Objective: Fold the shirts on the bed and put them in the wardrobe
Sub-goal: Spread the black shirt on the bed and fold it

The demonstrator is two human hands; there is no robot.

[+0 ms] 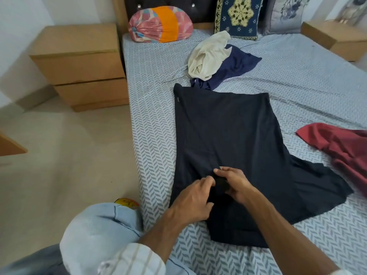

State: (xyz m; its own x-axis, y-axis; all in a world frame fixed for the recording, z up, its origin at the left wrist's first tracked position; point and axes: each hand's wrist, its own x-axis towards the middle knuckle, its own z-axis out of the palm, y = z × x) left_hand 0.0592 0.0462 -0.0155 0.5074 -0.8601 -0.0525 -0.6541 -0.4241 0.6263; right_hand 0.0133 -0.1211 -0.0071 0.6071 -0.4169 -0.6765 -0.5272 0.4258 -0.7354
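A black shirt (234,135) lies spread flat on the bed (155,100), its hem toward the pillows and one sleeve fanned out to the right. My left hand (193,199) and my right hand (235,184) meet over its near part and both pinch a bunched fold of the black cloth between them. A cream shirt (208,56) lies crumpled on a navy shirt (232,66) farther up the bed. A maroon shirt (341,151) lies crumpled at the right edge.
A wooden nightstand (83,64) stands left of the bed, another nightstand (337,38) at the far right. A pink-and-orange bolster (160,24) and two cushions (238,16) lean on the headboard. My knee in light jeans (99,231) is by the bed's edge over beige floor (69,155).
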